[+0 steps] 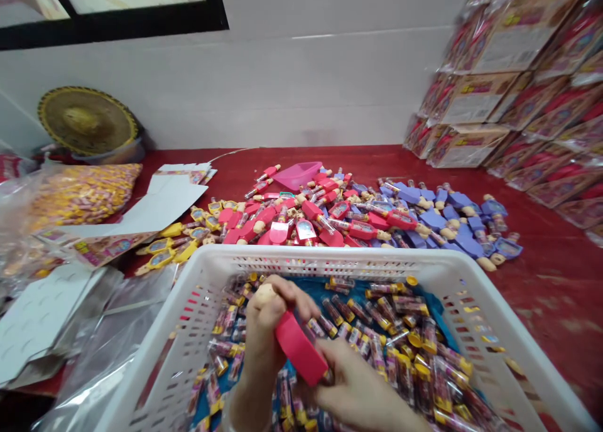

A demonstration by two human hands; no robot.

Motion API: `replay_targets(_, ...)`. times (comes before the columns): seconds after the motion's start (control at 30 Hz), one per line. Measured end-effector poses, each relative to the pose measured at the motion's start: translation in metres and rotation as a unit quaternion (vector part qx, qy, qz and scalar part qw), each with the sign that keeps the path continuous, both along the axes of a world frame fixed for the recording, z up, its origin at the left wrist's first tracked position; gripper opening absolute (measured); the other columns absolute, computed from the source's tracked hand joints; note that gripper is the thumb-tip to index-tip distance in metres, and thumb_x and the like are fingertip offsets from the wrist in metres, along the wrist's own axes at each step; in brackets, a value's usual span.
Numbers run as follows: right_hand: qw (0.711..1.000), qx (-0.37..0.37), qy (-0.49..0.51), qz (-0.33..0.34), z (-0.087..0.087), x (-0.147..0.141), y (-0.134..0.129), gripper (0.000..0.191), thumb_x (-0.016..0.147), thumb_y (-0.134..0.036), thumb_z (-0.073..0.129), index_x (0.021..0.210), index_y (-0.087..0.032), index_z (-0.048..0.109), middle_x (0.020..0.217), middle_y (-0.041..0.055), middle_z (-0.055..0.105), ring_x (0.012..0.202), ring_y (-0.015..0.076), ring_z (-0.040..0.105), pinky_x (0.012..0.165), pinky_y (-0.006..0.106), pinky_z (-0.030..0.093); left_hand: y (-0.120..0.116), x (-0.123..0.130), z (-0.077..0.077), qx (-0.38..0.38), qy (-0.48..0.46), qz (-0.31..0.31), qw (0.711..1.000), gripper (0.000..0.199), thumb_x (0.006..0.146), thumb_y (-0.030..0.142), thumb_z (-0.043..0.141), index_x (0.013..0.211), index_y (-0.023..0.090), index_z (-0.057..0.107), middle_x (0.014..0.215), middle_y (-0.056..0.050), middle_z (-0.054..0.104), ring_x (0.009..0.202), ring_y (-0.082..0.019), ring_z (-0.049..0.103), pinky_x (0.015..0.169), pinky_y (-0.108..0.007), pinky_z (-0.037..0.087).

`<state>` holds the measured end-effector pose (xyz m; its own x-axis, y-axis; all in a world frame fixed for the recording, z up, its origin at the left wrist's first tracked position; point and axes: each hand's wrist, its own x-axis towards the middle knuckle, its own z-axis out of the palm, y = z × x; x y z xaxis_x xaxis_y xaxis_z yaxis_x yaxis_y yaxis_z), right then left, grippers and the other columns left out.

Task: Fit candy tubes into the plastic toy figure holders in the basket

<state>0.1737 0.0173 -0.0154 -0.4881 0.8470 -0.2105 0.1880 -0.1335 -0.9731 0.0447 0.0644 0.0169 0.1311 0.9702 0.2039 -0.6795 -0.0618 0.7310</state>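
Over the white basket (pixel 339 254), both hands are closed on one small red plastic toy (pixel 301 350). My left hand (pixel 268 319) wraps round its upper end, where a cream-coloured knob (pixel 264 294) pokes out between the fingers. My right hand (pixel 348 375) grips the lower end, and something small with a yellowish tip shows at its fingers, too blurred to name. The toy is tilted, with its flat red side towards me. Beneath the hands lie many clear tubes with yellow caps (pixel 396 363), on a blue lining in the basket.
Behind the basket, similar toys are heaped on the red table (pixel 541 281): yellow (pixel 162 256), red (pixel 277 231) and purple (pixel 433 218). A pink scoop (pixel 298 176) rests there. Left are flat cards (pixel 42 319) and a filled plastic bag (pixel 85 193). Wrapped boxes (pixel 471 146) stack right.
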Motion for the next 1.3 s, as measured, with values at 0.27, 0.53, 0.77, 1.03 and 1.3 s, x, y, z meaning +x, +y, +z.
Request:
replay_targets(0.27, 0.997, 0.070, -0.022, -0.028, -0.004, 0.000, 0.003, 0.009, 0.077, -0.024, 0.055, 0.075, -0.019, 0.048, 0.065, -0.0049, 0.042, 0.057, 0.0092, 0.033, 0.054, 0.022, 0.028, 0.003, 0.006, -0.002, -0.061, -0.126, -0.060, 0.988, 0.028, 0.081, 0.029, 0.061, 0.062, 0.018, 0.044, 0.050, 0.006, 0.033, 0.054, -0.010, 0.043, 0.060, -0.026, 0.040)
replay_targets(0.53, 0.969, 0.147, -0.156, -0.123, -0.004, 0.012, 0.005, 0.003, 0.077, -0.020, 0.053, 0.077, -0.018, 0.050, 0.067, -0.0028, 0.047, 0.060, 0.0112, 0.040, 0.056, 0.022, 0.028, 0.004, 0.008, -0.007, -0.070, 0.025, 0.020, 0.997, 0.013, 0.081, 0.025, 0.066, 0.089, 0.019, 0.058, 0.071, 0.000, 0.061, 0.079, -0.016, 0.060, 0.078, -0.030, 0.044)
replay_targets(0.77, 0.998, 0.046, -0.008, -0.038, 0.004, 0.000, 0.003, 0.007, 0.075, -0.021, 0.058, 0.081, -0.019, 0.054, 0.072, -0.0045, 0.050, 0.062, 0.0099, 0.040, 0.057, 0.020, 0.032, 0.000, 0.012, -0.005, -0.029, -0.073, 0.005, 0.997, 0.020, 0.088, 0.027, 0.054, 0.070, 0.017, 0.051, 0.049, 0.005, 0.041, 0.048, -0.008, 0.040, 0.054, -0.023, 0.036)
replay_targets(1.03, 0.948, 0.213, -0.164, -0.171, -0.019, 0.006, 0.011, 0.007, 0.074, -0.018, 0.051, 0.077, -0.016, 0.056, 0.063, -0.0016, 0.051, 0.057, 0.0122, 0.043, 0.055, 0.022, 0.031, 0.003, 0.014, -0.009, -0.108, 0.014, 0.057, 0.992, 0.018, 0.079, 0.025, 0.068, 0.094, 0.019, 0.060, 0.083, -0.001, 0.063, 0.083, -0.015, 0.059, 0.075, -0.027, 0.046)
replay_targets(1.3, 0.999, 0.034, -0.009, -0.038, -0.007, -0.001, 0.005, 0.009, 0.075, -0.024, 0.058, 0.075, -0.018, 0.051, 0.065, -0.0049, 0.045, 0.057, 0.0094, 0.038, 0.053, 0.020, 0.030, 0.006, 0.014, -0.010, -0.070, -0.051, -0.011, 0.996, 0.024, 0.082, 0.038, 0.065, 0.074, 0.018, 0.055, 0.056, 0.003, 0.052, 0.059, -0.013, 0.055, 0.060, -0.024, 0.044)
